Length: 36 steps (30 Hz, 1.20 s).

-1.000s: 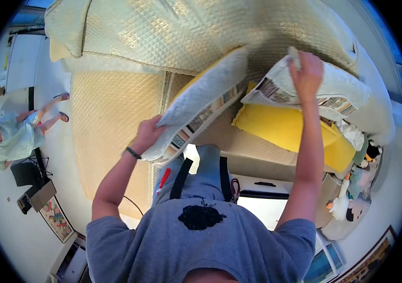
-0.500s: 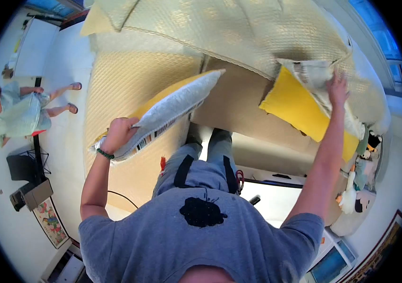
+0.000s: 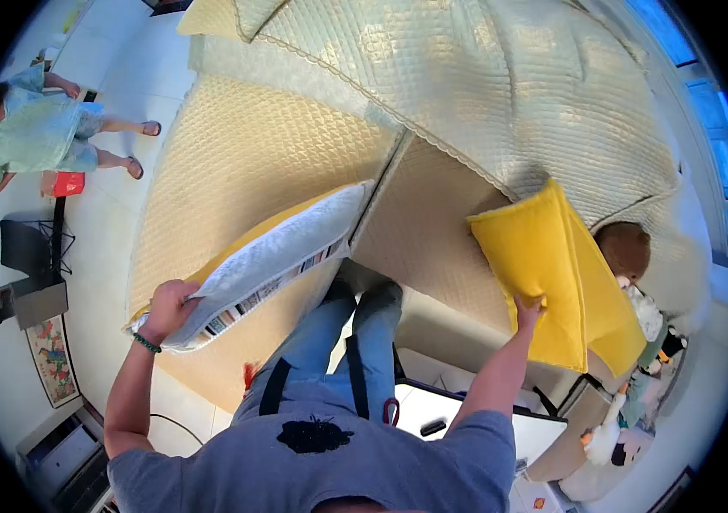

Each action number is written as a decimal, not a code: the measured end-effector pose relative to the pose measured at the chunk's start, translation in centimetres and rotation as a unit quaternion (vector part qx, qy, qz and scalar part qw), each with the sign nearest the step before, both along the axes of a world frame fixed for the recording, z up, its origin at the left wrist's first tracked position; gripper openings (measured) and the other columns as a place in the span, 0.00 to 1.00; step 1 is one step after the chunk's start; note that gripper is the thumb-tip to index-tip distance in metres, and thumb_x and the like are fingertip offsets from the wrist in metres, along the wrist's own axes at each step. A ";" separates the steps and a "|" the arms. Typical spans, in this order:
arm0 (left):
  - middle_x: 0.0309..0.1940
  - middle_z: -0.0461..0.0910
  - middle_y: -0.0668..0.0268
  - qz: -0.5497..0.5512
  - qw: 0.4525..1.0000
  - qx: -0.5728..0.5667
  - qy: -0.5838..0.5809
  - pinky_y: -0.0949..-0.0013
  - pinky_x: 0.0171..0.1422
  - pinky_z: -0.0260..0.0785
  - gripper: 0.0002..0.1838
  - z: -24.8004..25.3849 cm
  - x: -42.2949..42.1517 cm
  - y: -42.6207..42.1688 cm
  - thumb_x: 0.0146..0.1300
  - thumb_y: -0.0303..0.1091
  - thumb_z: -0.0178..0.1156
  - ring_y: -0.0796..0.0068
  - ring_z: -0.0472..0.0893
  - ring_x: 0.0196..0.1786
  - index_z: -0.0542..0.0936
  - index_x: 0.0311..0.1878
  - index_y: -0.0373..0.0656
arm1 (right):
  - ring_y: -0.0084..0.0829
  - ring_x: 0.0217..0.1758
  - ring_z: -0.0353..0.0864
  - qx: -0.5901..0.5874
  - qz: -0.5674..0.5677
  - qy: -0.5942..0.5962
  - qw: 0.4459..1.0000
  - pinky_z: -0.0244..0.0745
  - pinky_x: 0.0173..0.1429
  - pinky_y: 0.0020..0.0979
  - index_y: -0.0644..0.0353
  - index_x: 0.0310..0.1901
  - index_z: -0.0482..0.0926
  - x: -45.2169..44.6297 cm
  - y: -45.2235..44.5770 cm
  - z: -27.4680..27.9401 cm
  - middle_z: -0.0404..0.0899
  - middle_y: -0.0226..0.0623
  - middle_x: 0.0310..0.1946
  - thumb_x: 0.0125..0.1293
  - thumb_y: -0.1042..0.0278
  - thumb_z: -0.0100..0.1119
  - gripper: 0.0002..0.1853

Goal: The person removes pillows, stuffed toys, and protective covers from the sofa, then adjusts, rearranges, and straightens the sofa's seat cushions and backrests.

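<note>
My left hand [image 3: 171, 312] is closed on the near end of a cushion [image 3: 274, 265] with a yellow back and a white, print-edged front. That cushion is tilted on edge above the quilted beige mattress cover [image 3: 235, 154]. At the right, my right hand [image 3: 528, 315] grips the face of a yellow cushion [image 3: 522, 256], creasing the cloth around its fingers. Another yellow panel [image 3: 612, 308] shows just behind it; I cannot tell whether it belongs to a second cushion.
A pale quilted bedspread [image 3: 466, 77] covers the far side. Several plush toys [image 3: 629, 410] and a brown round plush [image 3: 624, 250] lie at the right. A person [image 3: 47, 128] walks at the left near a black chair [image 3: 23, 246]. A white table [image 3: 458, 410] stands by my legs.
My right hand has moved nearer and lower, from the white printed side to the yellow face. The brown plush is now uncovered. The left cushion has come lower and nearer; the person has turned.
</note>
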<state>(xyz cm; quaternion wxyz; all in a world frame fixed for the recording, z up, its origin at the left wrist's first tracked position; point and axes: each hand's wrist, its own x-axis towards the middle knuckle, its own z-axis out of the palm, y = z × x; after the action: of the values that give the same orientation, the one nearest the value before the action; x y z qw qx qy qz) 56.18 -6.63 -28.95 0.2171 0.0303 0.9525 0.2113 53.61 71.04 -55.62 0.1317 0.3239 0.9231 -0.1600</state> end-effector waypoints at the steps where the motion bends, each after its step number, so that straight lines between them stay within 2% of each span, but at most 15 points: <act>1: 0.20 0.72 0.56 0.003 1.000 -0.005 -0.007 0.56 0.32 0.63 0.06 -0.1 -0.1 0.6 0.44 0.30 0.59 0.55 0.73 0.29 0.74 0.28 0.44 | 0.54 0.69 0.38 -0.009 -0.027 0.084 0.996 0.41 0.70 0.44 0.51 0.68 0.43 1.1 0.2 -0.1 0.36 0.64 0.65 0.43 0.41 0.65 0.55; 2: 0.20 0.72 0.56 0.000 1.000 -0.022 -0.019 0.57 0.33 0.64 0.06 0.0 -0.5 1.1 0.44 0.30 0.59 0.55 0.73 0.29 0.74 0.28 0.44 | 0.54 0.69 0.38 -0.021 -0.055 0.166 0.984 0.42 0.69 0.44 0.50 0.67 0.44 1.6 0.5 -0.2 0.34 0.65 0.65 0.45 0.42 0.65 0.53; 5: 0.21 0.72 0.57 -0.031 0.994 -0.092 -0.050 0.58 0.35 0.65 0.07 1.4 -1.2 1.9 0.44 0.29 0.58 0.56 0.73 0.30 0.75 0.29 0.43 | 0.54 0.69 0.39 0.025 0.010 0.157 0.987 0.45 0.68 0.43 0.52 0.67 0.45 1.9 0.7 -0.1 0.36 0.64 0.65 0.47 0.46 0.66 0.51; 9: 0.21 0.73 0.57 -0.033 0.995 -0.094 -0.014 0.58 0.34 0.65 0.07 3.7 -3.8 5.5 0.44 0.28 0.58 0.56 0.73 0.30 0.75 0.30 0.43 | 0.54 0.67 0.45 0.007 -0.092 0.257 0.962 0.49 0.66 0.44 0.52 0.65 0.52 1.4 -1.3 1.7 0.44 0.61 0.63 0.53 0.49 0.61 0.42; 16: 0.22 0.73 0.59 -0.127 0.979 -0.129 0.089 0.59 0.36 0.66 0.11 7.4 -9.1 5.5 0.41 0.25 0.60 0.57 0.73 0.32 0.75 0.32 0.43 | 0.53 0.65 0.48 0.049 -0.129 0.203 0.969 0.59 0.61 0.45 0.60 0.60 0.58 1.3 -3.8 3.0 0.50 0.57 0.62 0.57 0.51 0.57 0.34; 19: 0.27 0.74 0.60 -0.133 0.975 -0.158 0.085 0.61 0.40 0.67 0.13 8.0 -12.7 2.4 0.42 0.25 0.60 0.58 0.74 0.36 0.75 0.34 0.44 | 0.51 0.61 0.59 0.061 -0.146 0.203 0.966 0.64 0.57 0.44 0.63 0.55 0.64 0.4 -2.7 3.0 0.62 0.56 0.55 0.56 0.52 0.57 0.31; 21: 0.33 0.76 0.62 -0.157 0.967 -0.151 0.134 0.62 0.45 0.68 0.15 8.1 -15.6 -0.4 0.43 0.25 0.60 0.59 0.75 0.41 0.76 0.39 0.45 | 0.49 0.50 0.71 0.069 -0.211 0.141 0.965 0.68 0.53 0.42 0.65 0.50 0.70 -0.5 -2.1 3.5 0.73 0.54 0.43 0.56 0.53 0.57 0.26; 24: 0.38 0.77 0.63 -0.135 0.941 -0.245 0.192 0.61 0.47 0.67 0.13 7.0 -22.9 -5.0 0.50 0.28 0.57 0.60 0.74 0.44 0.77 0.41 0.45 | 0.47 0.49 0.73 0.025 -0.201 0.096 0.975 0.69 0.50 0.42 0.65 0.46 0.72 -1.7 -1.8 4.7 0.74 0.52 0.46 0.57 0.52 0.54 0.23; 25: 0.40 0.77 0.63 -0.155 0.910 -0.314 0.223 0.59 0.47 0.67 0.11 6.2 -25.5 -6.0 0.53 0.30 0.54 0.59 0.74 0.44 0.76 0.41 0.44 | 0.47 0.49 0.73 0.030 -0.205 0.094 0.974 0.69 0.50 0.42 0.65 0.46 0.72 -1.8 -1.8 4.8 0.74 0.52 0.46 0.57 0.52 0.54 0.23; 27: 0.40 0.76 0.59 -0.063 0.922 -0.309 0.226 0.57 0.48 0.66 0.17 1.1 -29.9 -8.6 0.56 0.37 0.54 0.58 0.74 0.45 0.73 0.49 0.46 | 0.44 0.46 0.75 0.001 -0.233 0.128 0.964 0.69 0.51 0.39 0.70 0.43 0.74 -2.2 -1.9 4.2 0.77 0.51 0.41 0.56 0.55 0.56 0.23; 29: 0.44 0.75 0.53 0.214 0.901 -0.336 0.172 0.56 0.51 0.64 0.27 -5.4 -32.6 -7.9 0.57 0.46 0.54 0.55 0.72 0.49 0.65 0.59 0.48 | 0.44 0.47 0.75 -0.040 -0.269 0.183 0.945 0.69 0.51 0.38 0.71 0.44 0.74 -2.1 -1.9 2.2 0.76 0.51 0.42 0.56 0.57 0.57 0.23; 30: 0.48 0.72 0.49 0.233 0.938 -0.244 0.084 0.57 0.55 0.62 0.33 -9.6 -33.4 -7.3 0.56 0.49 0.55 0.54 0.70 0.53 0.60 0.62 0.47 | 0.44 0.48 0.74 -0.082 -0.298 0.239 0.920 0.68 0.51 0.38 0.72 0.44 0.73 -2.0 -1.9 1.6 0.76 0.50 0.43 0.55 0.59 0.58 0.23; 31: 0.51 0.69 0.45 0.241 0.959 -0.148 -0.010 0.57 0.59 0.60 0.38 -14.2 -34.0 -6.2 0.56 0.52 0.55 0.52 0.68 0.57 0.54 0.65 0.45 | 0.45 0.49 0.74 -0.068 -0.256 0.247 0.932 0.68 0.52 0.38 0.73 0.45 0.73 -2.5 -3.5 3.0 0.76 0.51 0.44 0.54 0.60 0.59 0.23; 33: 0.59 0.62 0.45 0.070 0.996 -0.003 0.056 0.61 0.65 0.54 0.41 -21.8 -32.8 -2.9 0.56 0.52 0.55 0.54 0.62 0.63 0.52 0.66 0.39 | 0.47 0.50 0.73 0.047 -0.206 0.208 0.955 0.67 0.53 0.39 0.73 0.45 0.72 -3.5 -4.6 4.6 0.74 0.52 0.46 0.52 0.62 0.62 0.24; 36: 0.62 0.57 0.47 0.076 0.992 0.088 -0.050 0.65 0.68 0.49 0.43 -24.5 -32.8 3.1 0.55 0.50 0.57 0.58 0.57 0.66 0.50 0.66 0.36 | 0.46 0.51 0.72 0.133 -0.216 0.182 0.950 0.66 0.55 0.38 0.71 0.47 0.71 -5.1 -4.7 7.4 0.73 0.52 0.48 0.51 0.62 0.64 0.26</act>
<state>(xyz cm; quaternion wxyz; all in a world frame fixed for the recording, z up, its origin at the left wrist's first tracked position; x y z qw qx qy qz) 23.39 -3.56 -53.44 0.2440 -0.0332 0.9178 0.3114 48.49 66.37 -48.20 -0.1206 0.4958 0.8520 -0.1169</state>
